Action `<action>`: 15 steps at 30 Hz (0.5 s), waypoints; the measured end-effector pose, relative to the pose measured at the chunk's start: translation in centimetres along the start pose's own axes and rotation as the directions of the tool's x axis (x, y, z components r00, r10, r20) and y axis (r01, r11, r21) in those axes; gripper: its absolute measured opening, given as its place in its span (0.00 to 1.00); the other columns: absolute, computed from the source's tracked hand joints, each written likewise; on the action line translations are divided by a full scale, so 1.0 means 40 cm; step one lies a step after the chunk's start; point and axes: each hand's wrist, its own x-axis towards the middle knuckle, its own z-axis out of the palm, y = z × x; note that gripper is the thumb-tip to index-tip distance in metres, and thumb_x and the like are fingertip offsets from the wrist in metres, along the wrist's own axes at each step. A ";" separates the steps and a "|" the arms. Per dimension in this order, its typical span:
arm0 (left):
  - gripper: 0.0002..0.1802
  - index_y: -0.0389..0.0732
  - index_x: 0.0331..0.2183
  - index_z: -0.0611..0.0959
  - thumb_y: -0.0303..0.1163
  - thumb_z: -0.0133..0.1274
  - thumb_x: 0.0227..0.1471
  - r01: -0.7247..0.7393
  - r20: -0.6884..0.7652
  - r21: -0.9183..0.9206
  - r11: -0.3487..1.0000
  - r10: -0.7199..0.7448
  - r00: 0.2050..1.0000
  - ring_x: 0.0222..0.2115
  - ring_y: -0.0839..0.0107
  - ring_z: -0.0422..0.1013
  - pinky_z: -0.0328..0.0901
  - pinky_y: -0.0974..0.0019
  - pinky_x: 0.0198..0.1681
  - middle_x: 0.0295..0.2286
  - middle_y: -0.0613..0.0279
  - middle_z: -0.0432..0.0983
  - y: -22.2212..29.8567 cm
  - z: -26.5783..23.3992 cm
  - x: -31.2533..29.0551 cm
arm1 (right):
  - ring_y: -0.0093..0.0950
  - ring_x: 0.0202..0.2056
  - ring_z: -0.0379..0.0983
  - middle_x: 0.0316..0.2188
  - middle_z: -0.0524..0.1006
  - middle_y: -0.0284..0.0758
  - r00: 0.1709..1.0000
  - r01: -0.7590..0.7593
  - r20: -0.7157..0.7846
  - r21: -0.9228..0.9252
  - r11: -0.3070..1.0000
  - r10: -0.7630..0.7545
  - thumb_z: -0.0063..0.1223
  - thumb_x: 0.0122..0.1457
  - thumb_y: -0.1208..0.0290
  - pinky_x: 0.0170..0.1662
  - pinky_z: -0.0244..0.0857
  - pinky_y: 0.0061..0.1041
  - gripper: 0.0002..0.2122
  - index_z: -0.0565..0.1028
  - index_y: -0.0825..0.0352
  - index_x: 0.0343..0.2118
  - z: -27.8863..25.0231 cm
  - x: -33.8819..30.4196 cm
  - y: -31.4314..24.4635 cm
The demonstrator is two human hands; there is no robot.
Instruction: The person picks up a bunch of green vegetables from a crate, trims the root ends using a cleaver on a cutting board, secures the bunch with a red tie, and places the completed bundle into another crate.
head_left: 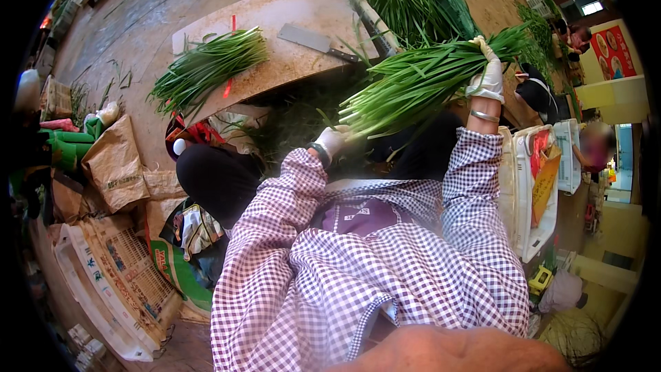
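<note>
A large loose bunch of garlic chives [420, 76] lies slantwise across my lap, pale stem ends to the left and green leaves to the right. My right hand [487, 77], in a white glove, is closed round its leafy end. My left hand [332, 142], also gloved, is closed on stalks at the pale cut ends. On the board [275, 14] ahead rests a second bunch of garlic chives [213, 65], bound with red tape. To its right, on the same board, lies a cleaver [306, 38] with a dark handle.
A pale crate [379, 17] full of chives and dark green netting stands beyond the board. White crates [537, 193] stand at my right, and a large one [110, 296] at lower left. A brown paper sack [117, 165] is at left. Other people [595, 148] sit far right.
</note>
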 end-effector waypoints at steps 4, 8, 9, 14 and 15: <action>0.18 0.41 0.53 0.74 0.31 0.47 0.61 0.153 -0.304 -0.125 0.980 -0.185 0.934 0.43 0.73 0.72 0.68 0.68 0.45 0.44 0.60 0.76 -0.142 -0.114 0.057 | 0.30 0.35 0.76 0.31 0.79 0.36 0.981 -0.078 0.181 0.069 0.995 0.065 0.56 0.58 0.73 0.43 0.73 0.31 0.05 0.77 0.67 0.35 0.068 -0.039 -0.022; 0.28 0.47 0.57 0.69 0.52 0.43 0.61 0.010 -0.078 -0.730 0.683 -0.098 0.992 0.54 0.58 0.66 0.62 0.49 0.57 0.55 0.56 0.67 0.129 0.135 -0.050 | 0.28 0.35 0.74 0.32 0.78 0.33 0.920 -0.034 0.391 0.183 0.983 -0.041 0.56 0.58 0.72 0.47 0.69 0.31 0.10 0.73 0.66 0.41 0.039 -0.057 -0.013; 0.31 0.46 0.57 0.69 0.55 0.44 0.60 0.004 0.007 -0.768 0.640 0.003 1.000 0.54 0.57 0.66 0.62 0.47 0.56 0.54 0.55 0.68 0.140 0.133 -0.055 | 0.24 0.33 0.68 0.28 0.72 0.28 0.831 -0.218 0.556 0.300 0.929 0.015 0.54 0.59 0.73 0.47 0.66 0.28 0.10 0.69 0.65 0.42 0.034 -0.029 0.013; 0.36 0.41 0.55 0.70 0.58 0.49 0.55 -0.031 0.179 -0.768 0.640 0.262 0.948 0.53 0.55 0.66 0.63 0.46 0.55 0.53 0.52 0.69 0.230 0.131 -0.108 | 0.20 0.29 0.57 0.24 0.58 0.25 0.681 -0.297 0.719 0.444 0.845 -0.138 0.49 0.59 0.78 0.43 0.60 0.23 0.07 0.64 0.62 0.37 0.058 -0.066 -0.027; 0.33 0.41 0.54 0.71 0.55 0.47 0.58 -0.068 0.177 -0.766 0.639 0.312 0.934 0.51 0.58 0.67 0.63 0.50 0.54 0.51 0.53 0.70 0.223 0.123 -0.107 | 0.19 0.29 0.57 0.24 0.58 0.25 0.687 -0.273 0.713 0.429 0.861 -0.137 0.49 0.59 0.78 0.43 0.60 0.23 0.07 0.64 0.62 0.37 0.052 -0.064 -0.016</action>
